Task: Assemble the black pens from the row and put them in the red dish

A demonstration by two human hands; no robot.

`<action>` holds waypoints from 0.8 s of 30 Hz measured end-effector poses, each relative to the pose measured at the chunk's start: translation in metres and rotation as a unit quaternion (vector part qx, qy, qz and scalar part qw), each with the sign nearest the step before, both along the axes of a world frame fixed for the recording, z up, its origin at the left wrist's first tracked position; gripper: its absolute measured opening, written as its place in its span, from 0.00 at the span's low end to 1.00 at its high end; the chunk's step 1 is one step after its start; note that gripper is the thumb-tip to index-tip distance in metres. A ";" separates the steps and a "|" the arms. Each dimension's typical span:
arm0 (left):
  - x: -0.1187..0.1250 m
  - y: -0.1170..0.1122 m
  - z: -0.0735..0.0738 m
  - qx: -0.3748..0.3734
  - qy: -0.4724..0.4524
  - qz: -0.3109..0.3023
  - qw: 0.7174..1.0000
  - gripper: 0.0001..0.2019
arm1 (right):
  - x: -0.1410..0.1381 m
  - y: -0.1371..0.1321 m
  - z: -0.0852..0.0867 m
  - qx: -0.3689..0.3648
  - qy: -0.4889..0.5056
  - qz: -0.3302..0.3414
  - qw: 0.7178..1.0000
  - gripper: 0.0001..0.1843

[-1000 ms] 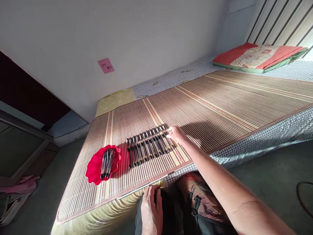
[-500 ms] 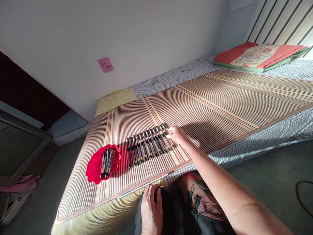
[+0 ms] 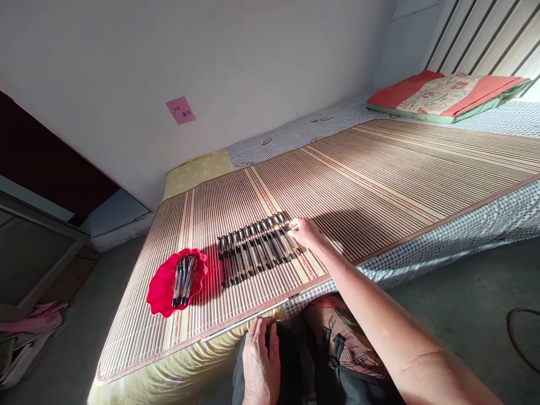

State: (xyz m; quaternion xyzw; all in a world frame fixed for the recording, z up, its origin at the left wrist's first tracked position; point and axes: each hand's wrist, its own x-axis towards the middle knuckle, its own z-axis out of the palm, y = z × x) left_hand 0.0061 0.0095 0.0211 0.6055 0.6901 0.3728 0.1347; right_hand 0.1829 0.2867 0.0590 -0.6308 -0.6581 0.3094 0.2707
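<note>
Two bare hands are keeping the places they were holding half a second ago; only the view is shifting, everything sliding very slightly leftward. The row of pens [image 3: 253, 247] is lying unchanged on the slatted mat [image 3: 337, 180], just left of the right hand [image 3: 304, 232].

That arm is stretching forward from the lower right, palm turning down, its fingertips gathering together at the upper part of the rightmost pen; whether they are pinching it or only touching, I cannot tell. The left hand [image 3: 261, 354] is resting on a dark trouser leg [image 3: 289, 368], back upward, its fingers bending loosely and lying close together, a gap showing beside the thumb.

The pens are showing clear barrels and glossy black caps, lying side by side in a slanting line. Left of them, a shiny red dish [image 3: 158, 287] with a scalloped rim is holding a bunch of similar pens [image 3: 185, 278]. Sunlight is striping the mat's narrow, smooth slats.
</note>
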 end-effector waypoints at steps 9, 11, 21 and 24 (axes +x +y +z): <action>0.000 0.000 0.000 0.002 0.006 -0.003 1.000 0.10 | -0.002 -0.008 0.006 -0.013 -0.009 0.003 1.000 0.13; 0.000 0.000 0.000 0.001 0.008 -0.004 1.000 0.10 | -0.003 -0.008 0.004 -0.014 -0.012 0.002 1.000 0.13; -0.002 -0.001 -0.003 -0.004 0.022 -0.009 1.000 0.10 | -0.003 -0.008 -0.001 0.013 -0.024 0.009 1.000 0.12; -0.002 0.000 -0.003 -0.004 0.026 -0.015 1.000 0.11 | -0.002 -0.007 -0.003 0.027 -0.027 0.019 0.999 0.16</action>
